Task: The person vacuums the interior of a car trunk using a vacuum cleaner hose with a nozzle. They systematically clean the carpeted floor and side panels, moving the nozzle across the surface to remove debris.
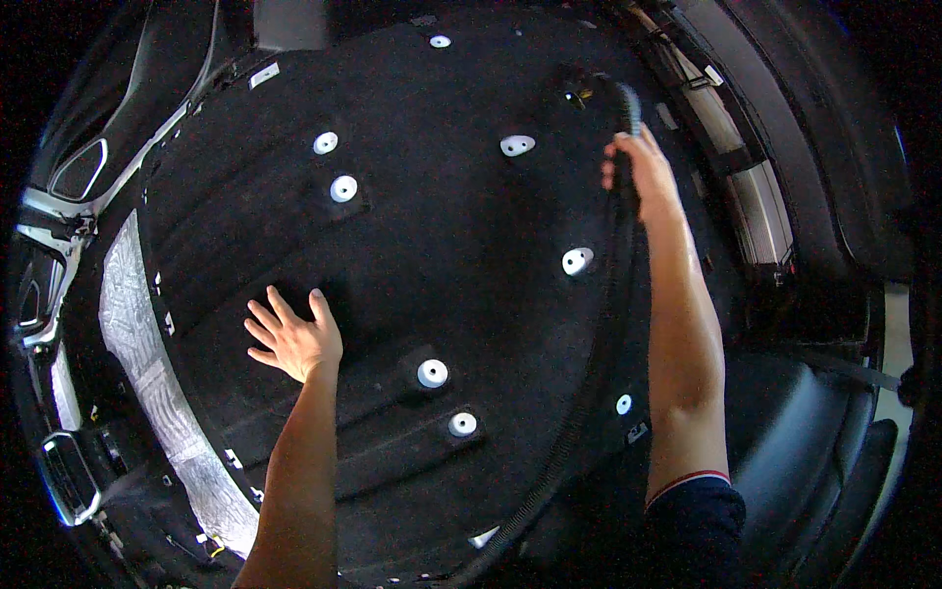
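My left hand (294,335) lies spread on the black carpet (441,287) of a vehicle interior, fingers apart, holding nothing. Upper right, my right hand (647,169) is curled around a black corrugated hose (548,456). Motion blurs these fingers and the piece of hose above them. From the hand the hose curves down to the bottom edge. Beyond the hand is a dark object (578,97) with a small yellow part, too dim to identify. White round mounts with holes poke through the carpet, including one (433,373) right of my left hand and another (578,261) near the hose.
A silvery foil-like strip (140,324) runs along the carpet's left edge, beside small white clips (233,459). Door-frame trim (73,199) borders the far left. A dark seat-like padded part (787,456) stands lower right, below a ribbed light panel (762,213).
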A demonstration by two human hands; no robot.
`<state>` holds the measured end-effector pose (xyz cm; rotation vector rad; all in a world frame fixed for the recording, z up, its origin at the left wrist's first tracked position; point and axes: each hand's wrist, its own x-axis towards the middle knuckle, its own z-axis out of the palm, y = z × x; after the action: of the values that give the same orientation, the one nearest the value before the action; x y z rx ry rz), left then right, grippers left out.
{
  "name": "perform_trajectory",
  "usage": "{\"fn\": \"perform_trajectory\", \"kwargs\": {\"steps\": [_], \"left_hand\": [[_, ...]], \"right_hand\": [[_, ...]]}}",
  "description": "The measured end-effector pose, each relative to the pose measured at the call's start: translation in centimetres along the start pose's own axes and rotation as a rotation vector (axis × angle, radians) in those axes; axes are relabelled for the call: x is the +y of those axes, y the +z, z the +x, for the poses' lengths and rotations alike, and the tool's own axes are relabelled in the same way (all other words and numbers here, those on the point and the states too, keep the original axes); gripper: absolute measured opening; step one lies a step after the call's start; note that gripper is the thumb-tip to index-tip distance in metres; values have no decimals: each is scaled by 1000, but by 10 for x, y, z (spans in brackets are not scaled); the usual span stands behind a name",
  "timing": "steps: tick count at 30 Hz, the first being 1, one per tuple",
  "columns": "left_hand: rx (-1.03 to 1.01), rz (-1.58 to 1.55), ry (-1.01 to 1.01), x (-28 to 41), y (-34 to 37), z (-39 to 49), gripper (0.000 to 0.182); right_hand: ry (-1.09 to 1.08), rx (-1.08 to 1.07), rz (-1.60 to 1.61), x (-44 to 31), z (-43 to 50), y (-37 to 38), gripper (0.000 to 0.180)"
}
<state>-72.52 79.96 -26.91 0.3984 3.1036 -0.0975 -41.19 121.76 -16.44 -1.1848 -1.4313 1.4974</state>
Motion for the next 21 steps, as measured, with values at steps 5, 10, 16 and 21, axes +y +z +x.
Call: {"fn": "perform_trajectory", "kwargs": {"steps": [5,10,16,21], "left_hand": [[-5,-44,32,-3,4,1,83],[-32,-20,304,-10,-1,4,79],[-50,-35,313,-10,-5,4,84],[1,-50,322,-12,3,5,77]], "right_hand": [[14,-168,2,-18,-57,68,39],[329,-303,-91,-35,-131,87,58],[447,-615,26,-35,-179,102,53],[383,-249,165,-30,-168,99,88]]}}
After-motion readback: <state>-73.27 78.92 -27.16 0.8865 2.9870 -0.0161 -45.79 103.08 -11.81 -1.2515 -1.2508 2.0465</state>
